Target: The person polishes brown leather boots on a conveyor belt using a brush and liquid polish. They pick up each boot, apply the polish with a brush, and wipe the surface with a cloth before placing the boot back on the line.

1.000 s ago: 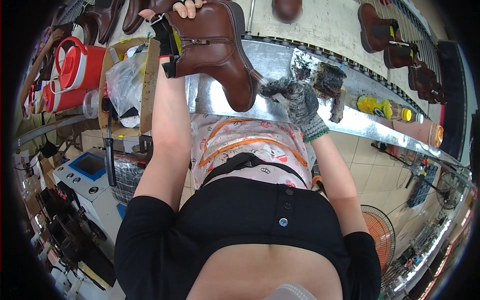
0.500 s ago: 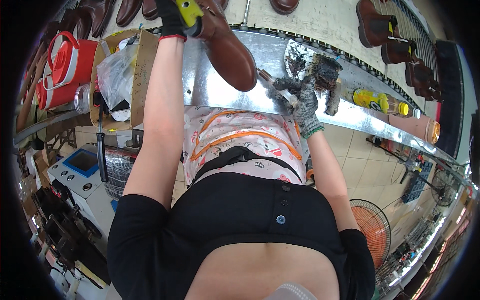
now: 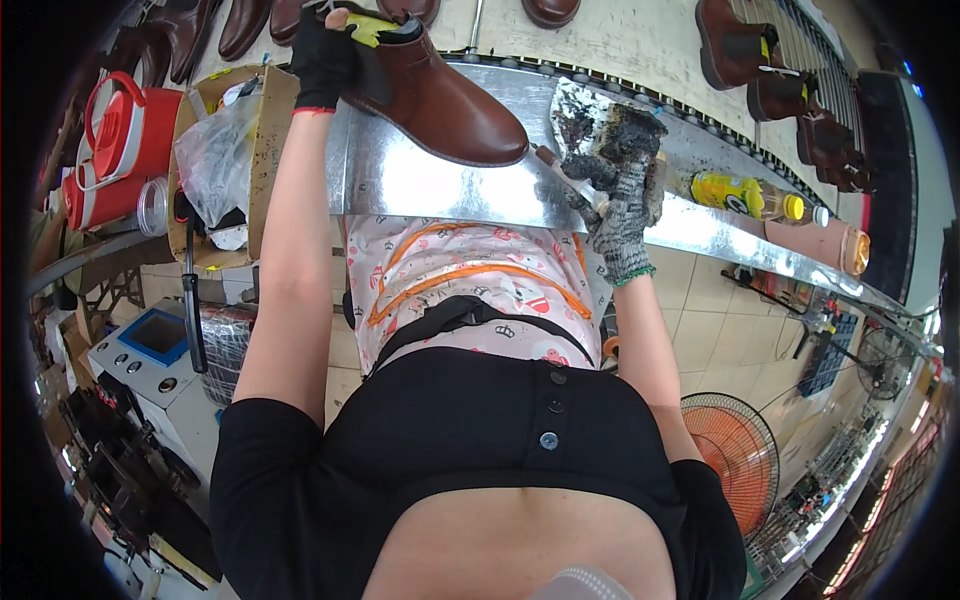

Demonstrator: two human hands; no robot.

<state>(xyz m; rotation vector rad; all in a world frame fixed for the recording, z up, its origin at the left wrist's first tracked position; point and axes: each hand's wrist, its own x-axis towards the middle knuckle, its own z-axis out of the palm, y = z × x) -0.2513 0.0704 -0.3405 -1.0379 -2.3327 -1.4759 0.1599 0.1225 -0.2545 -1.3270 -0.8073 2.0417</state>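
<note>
My left hand (image 3: 325,62), in a black glove with bare fingertips, grips a brown leather ankle boot (image 3: 440,105) by its upper end. The boot hangs over the metal ledge, toe to the right, with a yellow-green piece (image 3: 372,28) at its opening. My right hand (image 3: 622,215), in a grey knitted glove with blackened fingers, is closed around a slim brush-like tool (image 3: 568,172). Its brown tip sits close to the boot's toe; whether they touch I cannot tell. Beyond that hand, a black-stained block (image 3: 635,132) rests on a smeared white sheet (image 3: 572,108).
Brown boots (image 3: 727,45) stand along the conveyor (image 3: 640,35) behind the metal ledge (image 3: 400,190). Yellow-labelled bottles (image 3: 735,193) lie at right. A cardboard box (image 3: 262,150) with plastic bags and a red jug (image 3: 118,140) stand left. An orange fan (image 3: 730,455) is lower right.
The boot has turned in my left hand, its toe swinging from pointing toward me to pointing right. My right hand stays beside the toe, with the brush-like tool still in it.
</note>
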